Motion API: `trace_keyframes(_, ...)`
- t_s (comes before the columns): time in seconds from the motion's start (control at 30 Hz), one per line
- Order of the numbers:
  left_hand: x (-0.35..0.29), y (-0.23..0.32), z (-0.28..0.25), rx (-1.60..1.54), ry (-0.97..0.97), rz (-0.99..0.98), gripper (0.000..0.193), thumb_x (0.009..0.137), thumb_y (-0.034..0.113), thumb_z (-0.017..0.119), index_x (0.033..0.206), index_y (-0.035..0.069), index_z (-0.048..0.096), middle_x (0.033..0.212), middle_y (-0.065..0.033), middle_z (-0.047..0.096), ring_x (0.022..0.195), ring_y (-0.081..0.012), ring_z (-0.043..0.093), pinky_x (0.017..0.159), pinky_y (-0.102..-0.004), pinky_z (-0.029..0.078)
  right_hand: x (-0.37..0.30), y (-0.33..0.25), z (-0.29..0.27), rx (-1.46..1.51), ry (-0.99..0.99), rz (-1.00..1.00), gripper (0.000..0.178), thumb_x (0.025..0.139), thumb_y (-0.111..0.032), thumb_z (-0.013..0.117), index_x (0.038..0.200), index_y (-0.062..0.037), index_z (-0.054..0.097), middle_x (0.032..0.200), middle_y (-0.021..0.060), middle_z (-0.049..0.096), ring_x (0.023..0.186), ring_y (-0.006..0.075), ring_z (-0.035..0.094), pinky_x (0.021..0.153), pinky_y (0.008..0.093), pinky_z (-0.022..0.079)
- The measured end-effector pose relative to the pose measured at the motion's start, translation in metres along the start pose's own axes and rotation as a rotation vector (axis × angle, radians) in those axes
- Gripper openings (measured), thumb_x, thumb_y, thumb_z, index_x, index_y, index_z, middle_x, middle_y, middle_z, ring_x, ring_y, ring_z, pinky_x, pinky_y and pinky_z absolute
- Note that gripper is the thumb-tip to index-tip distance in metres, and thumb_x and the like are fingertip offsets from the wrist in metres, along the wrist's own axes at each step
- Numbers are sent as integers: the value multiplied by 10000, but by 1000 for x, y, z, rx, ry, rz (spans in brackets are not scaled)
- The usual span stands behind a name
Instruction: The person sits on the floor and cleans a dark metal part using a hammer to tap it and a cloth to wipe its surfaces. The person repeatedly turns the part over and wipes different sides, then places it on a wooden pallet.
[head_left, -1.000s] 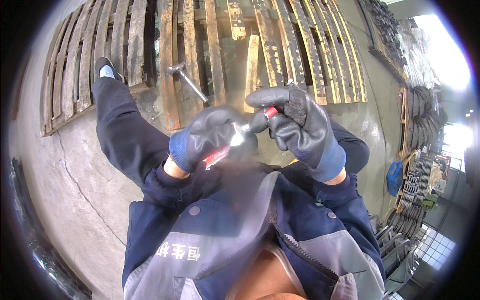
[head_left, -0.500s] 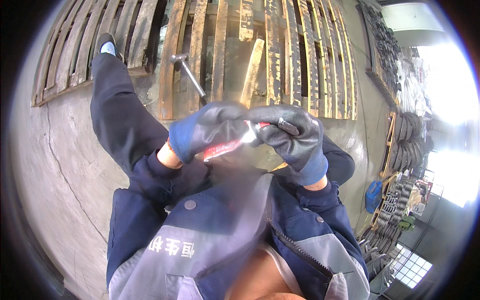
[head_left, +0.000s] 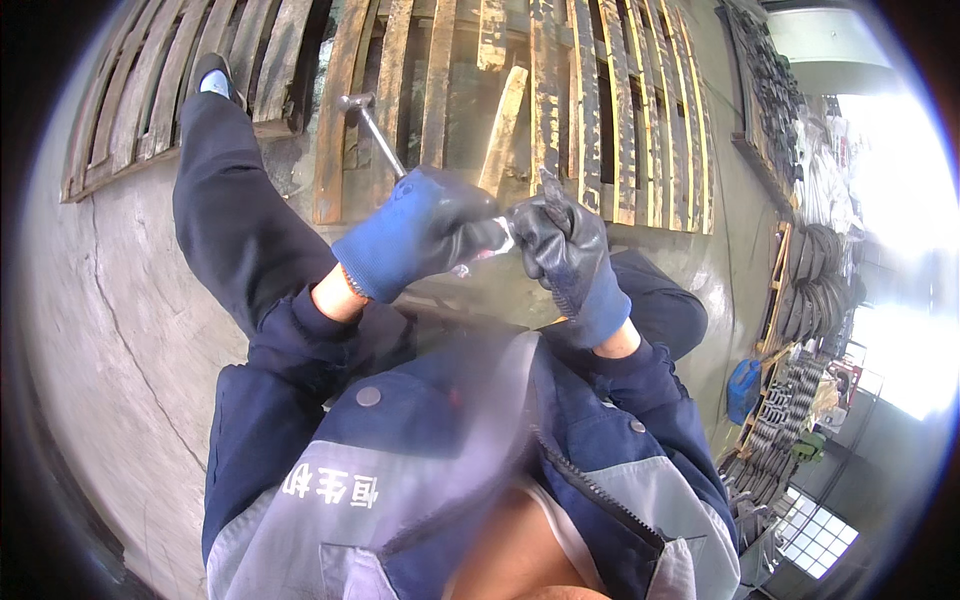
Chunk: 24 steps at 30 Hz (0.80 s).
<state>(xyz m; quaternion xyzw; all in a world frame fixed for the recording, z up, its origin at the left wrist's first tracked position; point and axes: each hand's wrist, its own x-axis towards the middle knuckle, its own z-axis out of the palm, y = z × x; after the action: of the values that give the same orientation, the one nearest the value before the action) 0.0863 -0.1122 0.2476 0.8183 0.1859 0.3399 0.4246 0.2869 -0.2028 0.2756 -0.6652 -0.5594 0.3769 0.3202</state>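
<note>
My left hand (head_left: pixel 440 230), in a blue and black coated work glove, is closed around a small red and white packet (head_left: pixel 500 240). Most of the packet is hidden by the glove; a pale, shiny end shows between my hands. Curled shut against that end is my right hand (head_left: pixel 568 245), in a matching glove, its fingertips pinching there. Just beyond my left hand, a hammer (head_left: pixel 383 140) with a metal handle lies across the pallet slats, head away from me.
Wooden pallets (head_left: pixel 330 170) lie on the concrete floor (head_left: pixel 130 320) ahead, with a loose wood piece (head_left: pixel 503 130) on the slats. At right are stacked dark metal parts (head_left: pixel 815 270) and a blue container (head_left: pixel 743 390). My outstretched leg (head_left: pixel 235 200) reaches the left pallet.
Both hands have shifted and turned slightly, with my right fingers curling tighter. The packet's red side, plainly visible before, is now mostly covered by my left glove.
</note>
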Motion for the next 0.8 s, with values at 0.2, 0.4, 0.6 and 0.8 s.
trace_keyframes(0.2, 6, -6, 15, -498, -80, -259, 446, 999, 406, 576, 896, -17, 673, 750, -70, 609, 626, -140, 586, 589, -302, 467, 3, 5, -24, 299, -94, -49, 345, 874, -141, 691, 1170, 19, 613, 887, 121, 644, 707, 122, 613, 600, 288, 503)
trace_keyframes(0.4, -6, -33, 40, -671, -290, -430, 528, 997, 509, 538, 1076, -5, 628, 847, -85, 673, 587, -94, 577, 534, -212, 440, -5, 23, -6, 250, 12, -311, 219, 909, -10, 611, 1128, -22, 619, 831, 52, 661, 689, 80, 620, 604, 225, 502)
trace_keyframes(0.6, -4, -58, 71, -924, -483, -628, 464, 1013, 453, 531, 1015, 5, 650, 867, -82, 685, 527, -78, 560, 505, -210, 444, -23, 69, 21, 519, 196, 27, 90, 1001, -127, 551, 950, -64, 591, 741, 10, 610, 555, 73, 549, 513, 216, 457)
trace_keyframes(0.8, 3, -77, 106, -198, -513, -461, 317, 1008, 303, 561, 937, 16, 674, 725, -56, 664, 628, -144, 609, 574, -307, 481, -49, 169, 49, 525, 144, -14, 192, 934, -222, 650, 1047, -83, 579, 752, 11, 592, 549, 114, 568, 474, 233, 465)
